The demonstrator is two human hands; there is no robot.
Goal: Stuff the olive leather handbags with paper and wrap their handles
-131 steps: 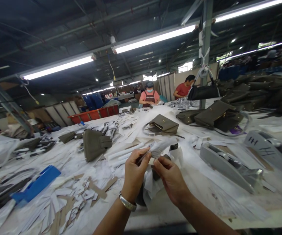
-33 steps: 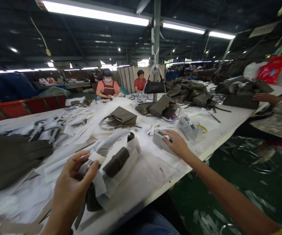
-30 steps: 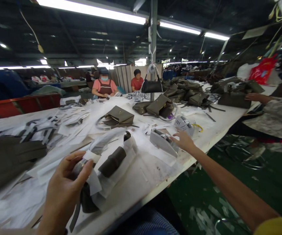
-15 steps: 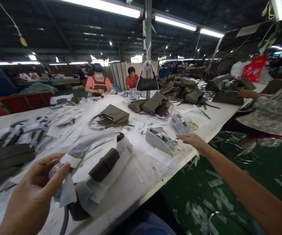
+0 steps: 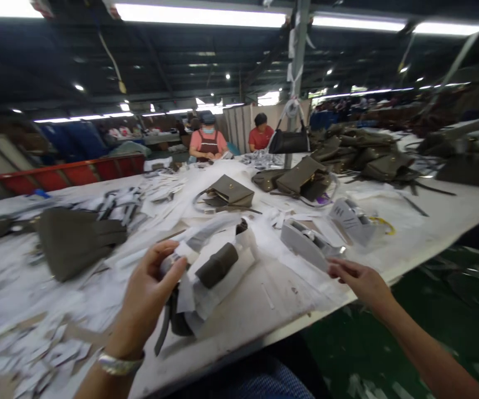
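My left hand (image 5: 150,296), with a watch on its wrist, is closed around the paper-wrapped handle (image 5: 200,238) of an olive-brown handbag (image 5: 218,265). The bag lies on the table near me, partly covered by white wrapping paper (image 5: 237,274). The fingers of my right hand (image 5: 361,282) are pinched together beside the cutting end of a grey tape dispenser (image 5: 303,244). Whatever is between those fingertips is too small to make out. A second tape dispenser (image 5: 351,219) stands just behind the first.
Olive bags lie farther back, one alone (image 5: 233,191) and a heap (image 5: 359,147) at right. Another bag piece (image 5: 73,238) and paper scraps (image 5: 48,349) are at left. A post (image 5: 299,61) rises behind the table (image 5: 281,327). Two people (image 5: 208,141) sit across.
The view has swung left, so things appear farther right. My right hand has come slightly down and toward me from the dispenser's cutting end. My left hand keeps hold of the wrapped handle.
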